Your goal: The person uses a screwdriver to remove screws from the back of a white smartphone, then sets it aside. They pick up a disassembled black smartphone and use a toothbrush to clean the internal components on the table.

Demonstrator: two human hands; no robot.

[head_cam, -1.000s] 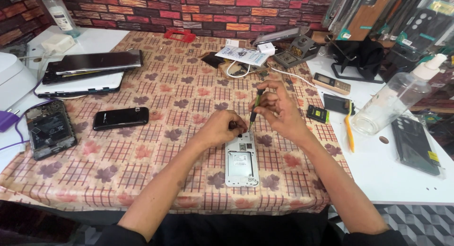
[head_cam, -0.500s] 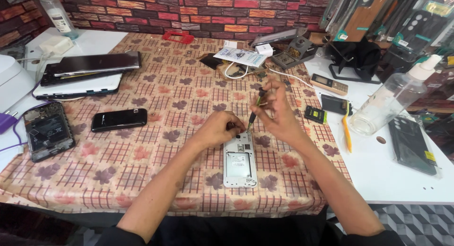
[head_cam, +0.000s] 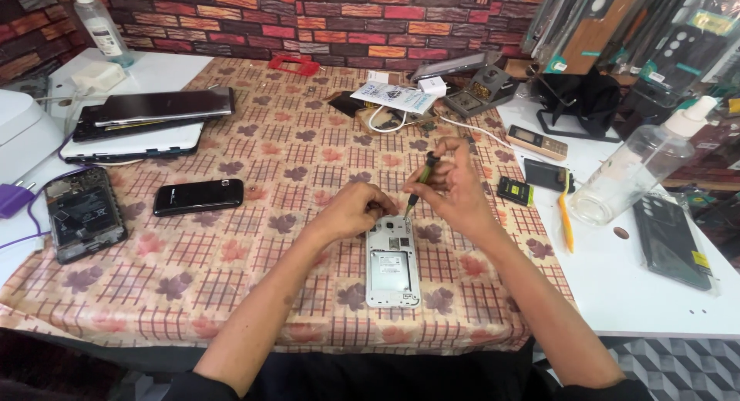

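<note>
A white phone point(head_cam: 392, 264) with its back cover off lies face down on the patterned tablecloth point(head_cam: 254, 247) near the front edge. My left hand point(head_cam: 351, 209) presses on the phone's top left corner. My right hand point(head_cam: 452, 184) grips a small green-handled screwdriver point(head_cam: 420, 180), held nearly upright, with its tip at the phone's top right corner.
A black phone point(head_cam: 198, 196) lies to the left; an opened phone point(head_cam: 83, 213) sits further left. Stacked tablets point(head_cam: 150, 117) rest at the back left. On the white table to the right are a clear bottle point(head_cam: 641, 166), a battery point(head_cam: 515, 190), an orange tool point(head_cam: 566, 220) and a dark case point(head_cam: 672, 242).
My right hand has brought the screwdriver down from above the phone so that its tip meets the top right corner. My left hand stays on the phone.
</note>
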